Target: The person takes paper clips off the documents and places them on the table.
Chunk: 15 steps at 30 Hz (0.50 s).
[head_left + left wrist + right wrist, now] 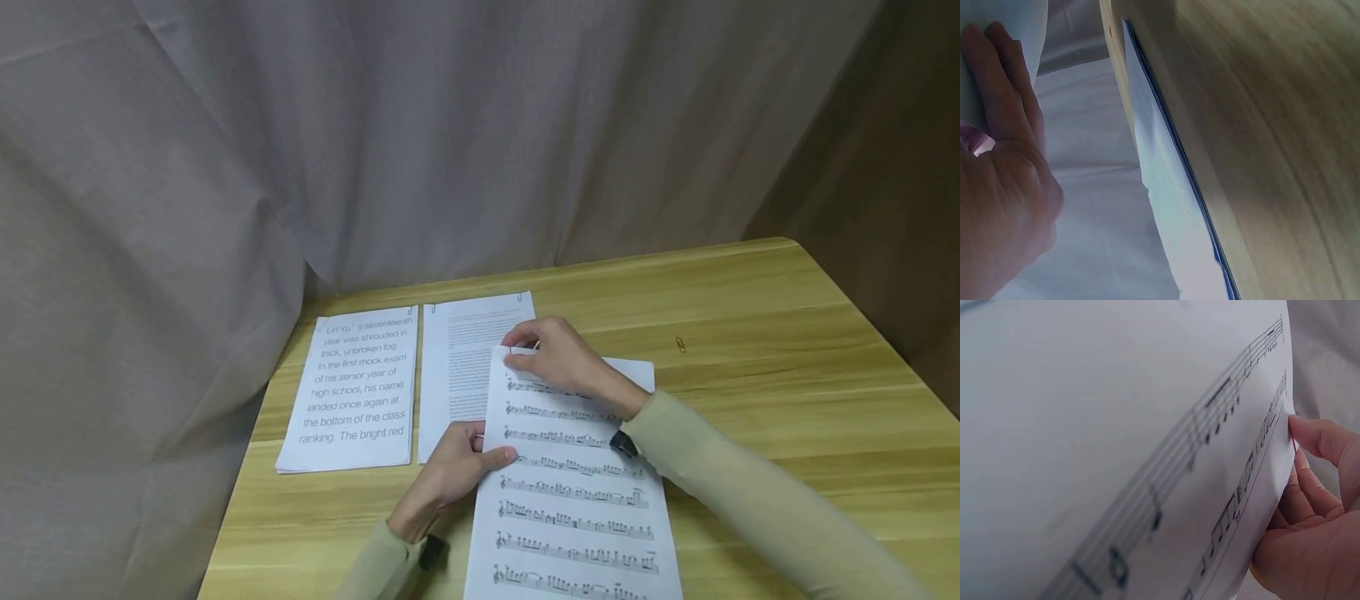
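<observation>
Head view, wood-grain table (787,367), grey curtain (450,142) behind, left hand (453,463) and right hand (564,358) pinching sheet music (573,521) between fingers (1007,103)

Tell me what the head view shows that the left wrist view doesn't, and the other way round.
Only the head view: the right hand pinching the top edge of the sheet music near its left corner, the printed staves, and a loose paper clip.

Only the left wrist view: the fingertips of the left hand, lying against the back of the sheet music.

Both: the left hand, the sheet music, other paper on the wooden table, and the gray curtain.
</observation>
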Available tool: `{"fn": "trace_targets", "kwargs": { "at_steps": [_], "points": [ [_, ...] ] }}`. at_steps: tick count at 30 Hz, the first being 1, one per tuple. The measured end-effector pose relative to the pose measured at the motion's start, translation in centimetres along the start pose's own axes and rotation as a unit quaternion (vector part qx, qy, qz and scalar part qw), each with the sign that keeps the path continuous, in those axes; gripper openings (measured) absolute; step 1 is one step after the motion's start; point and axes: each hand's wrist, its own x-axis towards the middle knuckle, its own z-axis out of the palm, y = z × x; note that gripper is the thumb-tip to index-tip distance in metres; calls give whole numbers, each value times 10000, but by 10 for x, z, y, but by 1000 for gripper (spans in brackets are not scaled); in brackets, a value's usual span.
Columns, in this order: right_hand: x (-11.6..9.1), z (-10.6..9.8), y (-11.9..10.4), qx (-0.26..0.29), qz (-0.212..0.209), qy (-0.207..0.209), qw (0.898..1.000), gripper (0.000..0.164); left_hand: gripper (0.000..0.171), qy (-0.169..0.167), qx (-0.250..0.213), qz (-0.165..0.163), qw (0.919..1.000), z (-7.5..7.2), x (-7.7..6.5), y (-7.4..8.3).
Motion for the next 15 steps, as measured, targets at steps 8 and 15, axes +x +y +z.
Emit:
{"fn": "trace_targets", "kwargs": {
  "at_steps": [8, 15],
  "points": [
    [0, -1, 2, 63, 37, -27, 10000, 19, 28, 7, 40, 0, 10000, 0, -1, 0],
    [1, -3, 5, 201, -12, -14, 9998, 18, 25, 21, 80, -48, 10000, 1, -2, -2]
  ]
}}
